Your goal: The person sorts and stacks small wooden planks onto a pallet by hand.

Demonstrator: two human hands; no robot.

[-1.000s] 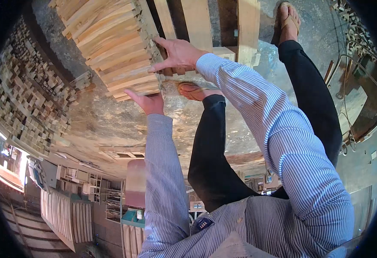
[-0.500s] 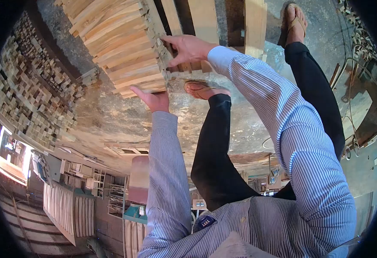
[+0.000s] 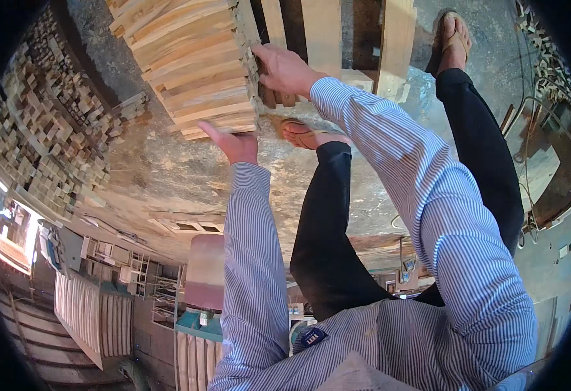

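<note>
A stack of pale wooden strips [image 3: 197, 65] lies at the upper left, its strip ends forming an uneven edge along the right side. My left hand [image 3: 236, 144] grips the near end of the stack, with its thumb along the strips and its other fingers hidden beneath. Against the strip ends on the right side, my right hand [image 3: 287, 70] rests with bent fingers and thumb; its fingertips are partly hidden at the edge.
Wooden boards [image 3: 321, 36] lie beyond my right hand. Many cut wood blocks [image 3: 44, 140] are piled at the left. My sandaled feet [image 3: 453, 39] stand on the stained floor [image 3: 168, 163]. Cables and a metal frame [image 3: 549, 98] are at the right.
The stack appears slightly farther right and higher in view. My right hand's thumb and fingers, spread wide before, are now closer together against the strip ends. My left hand keeps its hold.
</note>
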